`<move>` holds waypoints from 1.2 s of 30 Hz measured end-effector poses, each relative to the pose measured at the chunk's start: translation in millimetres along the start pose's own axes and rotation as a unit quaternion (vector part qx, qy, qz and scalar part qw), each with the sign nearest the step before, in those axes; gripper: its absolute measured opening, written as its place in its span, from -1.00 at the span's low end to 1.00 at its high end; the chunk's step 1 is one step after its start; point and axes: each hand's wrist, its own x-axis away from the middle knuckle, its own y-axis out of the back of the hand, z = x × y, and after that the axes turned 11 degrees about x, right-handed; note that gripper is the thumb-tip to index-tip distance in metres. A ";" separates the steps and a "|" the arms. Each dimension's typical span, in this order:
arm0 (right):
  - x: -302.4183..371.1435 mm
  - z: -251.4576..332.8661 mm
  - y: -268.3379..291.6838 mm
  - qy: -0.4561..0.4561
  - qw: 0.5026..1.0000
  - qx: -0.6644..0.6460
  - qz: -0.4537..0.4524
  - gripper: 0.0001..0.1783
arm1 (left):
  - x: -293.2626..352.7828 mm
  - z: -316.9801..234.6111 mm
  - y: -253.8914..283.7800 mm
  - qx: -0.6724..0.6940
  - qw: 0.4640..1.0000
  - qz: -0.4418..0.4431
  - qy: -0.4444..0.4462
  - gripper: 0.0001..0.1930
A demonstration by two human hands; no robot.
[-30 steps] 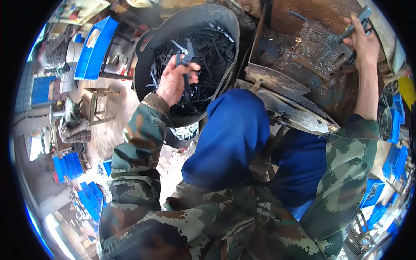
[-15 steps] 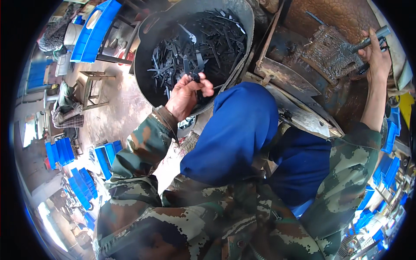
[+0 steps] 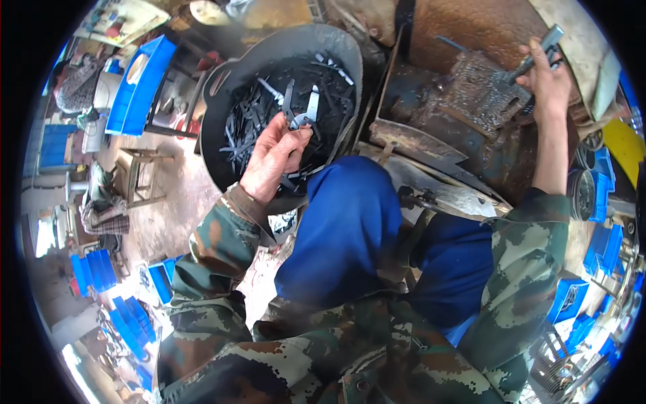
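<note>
My left hand [image 3: 274, 149] pinches two flat metal blade pieces [image 3: 311, 111] between thumb and fingers. They fan out in a V above the fingertips, one dark and one shiny; how they meet is partly hidden by my fingers. Below them is a deep black tub [image 3: 214, 138] holding many dark, narrow metal pieces [image 3: 245, 111]. Over to the right, my right hand [image 3: 548, 84] is closed around a grey metal handle [image 3: 553, 37]. Beside that hand lies a grimy, wet-looking metal block [image 3: 481, 94] inside a rusty metal tray [image 3: 417, 138].
My knees in blue trousers [image 3: 353, 222] are between the tub and my body. A long blue bin [image 3: 141, 84] and a wooden stool [image 3: 138, 176] stand to the left. More blue bins [image 3: 602, 249] are at the far right. A sheet-metal edge [image 3: 464, 185] runs beside my knee.
The whole view has shifted, with the tub and tray appearing further left. In my left hand the blade pieces have turned, and one now shines brightly. My right hand stays on the handle.
</note>
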 end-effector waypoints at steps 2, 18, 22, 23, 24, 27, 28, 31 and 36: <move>-4.7 -4.2 4.4 0.004 0.999 0.042 -0.015 -0.56 | -11.6 -13.6 -22.7 -0.012 0.997 0.070 -0.025 -0.81; 0.8 -2.3 -0.3 0.010 0.999 -0.011 -0.028 -0.66 | -118.4 -26.7 -266.8 -0.081 0.957 0.269 -0.070 -0.63; 1.6 0.5 -1.5 0.012 1.000 -0.006 -0.021 -0.64 | -118.9 -13.6 -264.5 -0.045 0.971 0.229 -0.058 -0.65; 2.4 3.9 0.4 0.007 1.000 0.003 -0.010 -0.64 | -121.0 -10.2 -260.6 -0.046 0.974 0.217 -0.046 -0.68; 3.9 5.1 1.8 0.001 1.000 0.012 0.002 -0.63 | -124.4 -6.9 -257.4 -0.041 0.974 0.218 -0.041 -0.68; 0.7 4.1 1.0 0.006 1.000 0.010 0.001 -0.61 | -128.9 -5.0 -251.8 -0.099 0.976 0.193 -0.007 -0.72; 0.6 1.6 1.3 0.002 1.000 0.006 0.000 -0.61 | -130.6 -2.4 -252.2 -0.092 0.976 0.195 -0.003 -0.72; 1.3 2.6 -2.0 0.015 1.000 -0.001 -0.021 -0.61 | -131.5 -6.6 -247.9 -0.095 0.976 0.194 0.014 -0.74; 1.5 6.6 -5.2 0.018 1.000 0.007 -0.010 -0.65 | -142.5 -13.5 -233.2 -0.147 0.971 0.162 -0.091 -0.74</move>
